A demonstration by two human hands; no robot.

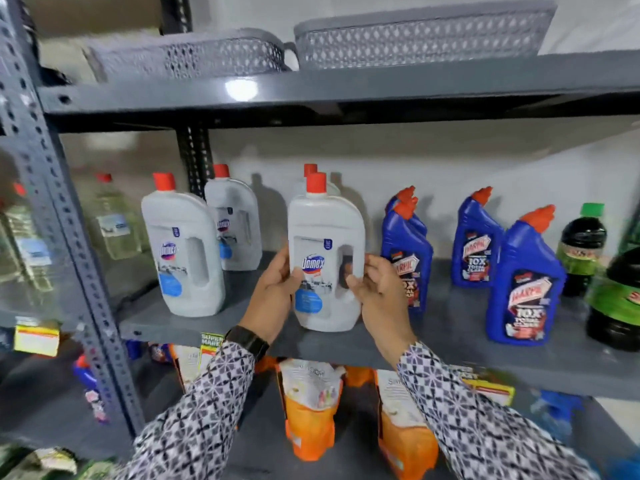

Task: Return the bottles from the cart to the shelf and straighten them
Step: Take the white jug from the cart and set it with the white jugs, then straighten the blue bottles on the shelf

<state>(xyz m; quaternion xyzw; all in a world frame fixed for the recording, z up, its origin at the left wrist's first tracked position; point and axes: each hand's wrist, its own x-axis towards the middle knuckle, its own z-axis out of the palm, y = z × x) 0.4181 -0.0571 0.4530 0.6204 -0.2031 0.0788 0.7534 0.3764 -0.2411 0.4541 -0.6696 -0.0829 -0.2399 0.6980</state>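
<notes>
Both hands grasp a white Domex bottle with a red cap, standing upright near the front edge of the grey metal shelf. The left hand presses its left side with the thumb across the blue "Domex" label; the right hand wraps the handle side, fingers curled behind the cut-out grip. A second white bottle stands directly behind it, only its red cap showing. To the left stand two more Domex bottles, one in front, one further back. To the right are blue Harpic bottles with orange-red angled caps, labels reading "Harpic" and "10X"; the smaller print is blurred. At the far right are dark bottles with green labels, text unreadable. Grey perforated baskets sit on the shelf above, orange refill pouches on the one below. Both sleeves are patterned; a dark watch circles the left wrist
</notes>
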